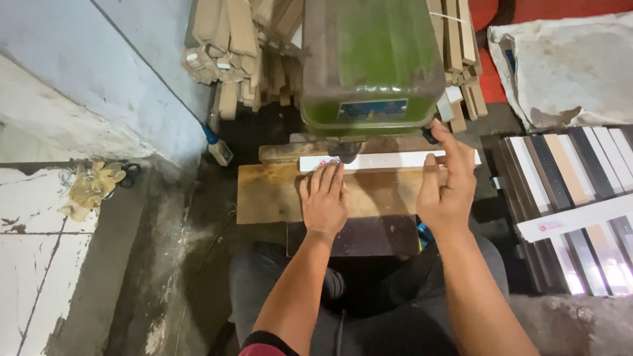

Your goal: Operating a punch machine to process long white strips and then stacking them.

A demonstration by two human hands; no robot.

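Observation:
A long white strip point(389, 160) lies across a wooden work board point(270, 194) under the head of a green machine point(370, 62). My left hand point(324, 200) lies flat on the board, its fingertips pressing the strip's left part just below the machine's tool. My right hand point(447, 184) holds the strip's right part, thumb on the near edge and fingers reaching over toward a black knob on the machine. I sit with my legs under the board.
Stacks of wooden strips point(234, 49) lean behind the machine. White, black and tan strips point(573, 175) lie in a row at the right. A grey sack point(567, 66) sits at the back right. A crumpled yellow cloth point(92, 186) lies on the tiled ledge at left.

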